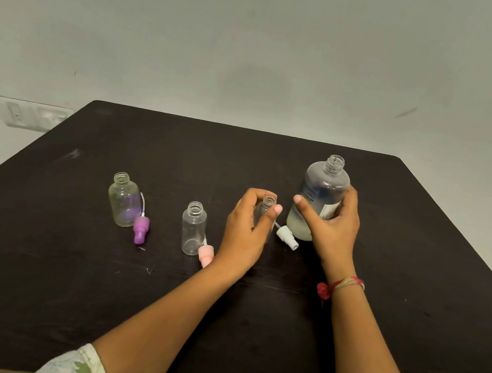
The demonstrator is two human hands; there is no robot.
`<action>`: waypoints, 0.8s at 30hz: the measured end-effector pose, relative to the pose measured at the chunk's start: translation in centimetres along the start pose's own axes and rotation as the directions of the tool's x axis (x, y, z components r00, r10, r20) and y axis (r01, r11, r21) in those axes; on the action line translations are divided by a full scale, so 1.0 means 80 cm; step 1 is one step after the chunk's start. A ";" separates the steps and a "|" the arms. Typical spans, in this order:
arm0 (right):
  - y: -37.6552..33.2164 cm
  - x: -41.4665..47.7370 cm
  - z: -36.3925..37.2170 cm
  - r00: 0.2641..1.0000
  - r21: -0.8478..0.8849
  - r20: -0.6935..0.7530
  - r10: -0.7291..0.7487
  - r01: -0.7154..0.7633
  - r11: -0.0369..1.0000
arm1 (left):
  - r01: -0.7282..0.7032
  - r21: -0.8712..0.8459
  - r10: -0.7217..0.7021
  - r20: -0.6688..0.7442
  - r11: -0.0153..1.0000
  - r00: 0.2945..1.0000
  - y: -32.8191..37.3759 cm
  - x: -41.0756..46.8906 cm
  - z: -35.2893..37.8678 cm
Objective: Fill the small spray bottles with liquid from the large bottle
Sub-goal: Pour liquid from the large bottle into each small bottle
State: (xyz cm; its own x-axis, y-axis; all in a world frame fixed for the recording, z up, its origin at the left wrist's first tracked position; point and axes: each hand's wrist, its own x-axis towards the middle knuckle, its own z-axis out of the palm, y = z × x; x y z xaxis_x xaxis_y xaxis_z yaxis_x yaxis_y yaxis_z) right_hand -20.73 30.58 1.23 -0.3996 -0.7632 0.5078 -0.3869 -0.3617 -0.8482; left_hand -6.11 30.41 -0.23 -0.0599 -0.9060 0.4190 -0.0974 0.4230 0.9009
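Large bottle [321, 196], open, right of middle, held by right hand [333, 231]; small spray bottle [266, 213] wrapped in left hand [247, 229].

My dark desk [59, 268] carries three open small bottles [194, 230], their spray caps [141, 228], and the large bottle [318, 199].

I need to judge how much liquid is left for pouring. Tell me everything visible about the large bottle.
The large bottle is clear plastic, round-shouldered, with a threaded neck and no cap. It stands upright on the black table. A pale, whitish liquid fills only its bottom part. A white printed label shows on its side. The right hand is wrapped around its lower body.
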 end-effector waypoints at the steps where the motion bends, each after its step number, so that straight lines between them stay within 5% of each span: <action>1: 0.000 -0.001 0.000 1.000 -0.009 0.006 -0.003 0.003 1.000 | -0.003 -0.004 0.003 0.007 1.000 1.000 -0.001 0.000 0.000; 10: -0.015 -0.008 0.002 0.996 -0.031 0.052 -0.078 0.080 0.996 | 0.013 -0.099 -0.005 0.081 0.995 0.997 -0.001 -0.002 0.001; 24: -0.008 0.000 -0.009 0.966 -0.324 0.061 -0.250 0.257 0.911 | 0.007 -0.063 -0.005 0.026 0.998 1.000 0.007 -0.004 0.000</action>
State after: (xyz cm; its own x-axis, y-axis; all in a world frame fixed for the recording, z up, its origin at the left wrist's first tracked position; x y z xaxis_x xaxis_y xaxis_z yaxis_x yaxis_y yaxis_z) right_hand -21.08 31.20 1.88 -0.2382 -0.6796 0.6938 -0.7243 -0.3516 -0.5931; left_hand -6.16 30.97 0.15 -0.0856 -0.9076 0.4110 -0.0347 0.4150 0.9092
